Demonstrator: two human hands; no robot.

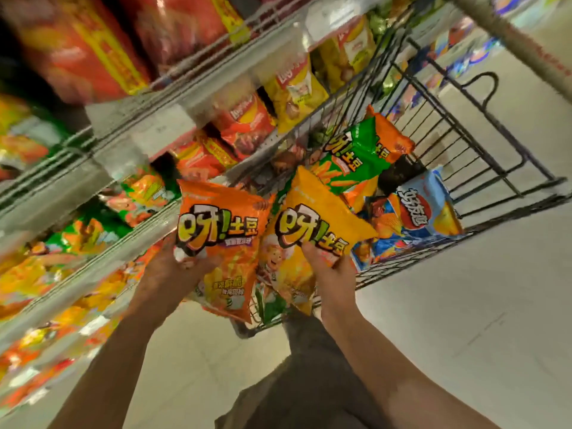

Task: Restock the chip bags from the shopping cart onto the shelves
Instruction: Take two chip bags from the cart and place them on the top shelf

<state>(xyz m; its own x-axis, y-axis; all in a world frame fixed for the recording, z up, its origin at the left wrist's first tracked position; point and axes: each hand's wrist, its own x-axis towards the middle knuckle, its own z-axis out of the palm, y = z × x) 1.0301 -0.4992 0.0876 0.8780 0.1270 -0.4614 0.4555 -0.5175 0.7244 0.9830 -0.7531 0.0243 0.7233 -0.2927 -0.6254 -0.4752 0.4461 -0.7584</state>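
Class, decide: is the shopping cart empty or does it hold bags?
Not empty. A green bag and a blue bag lie inside the shopping cart.

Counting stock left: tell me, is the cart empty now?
No, a green bag and a blue bag lie in the cart.

wire cart (483, 125) holding chip bags (356, 153), stocked shelves (130, 140)

Glossy plastic chip bags (221, 239); wire cart (483, 125)
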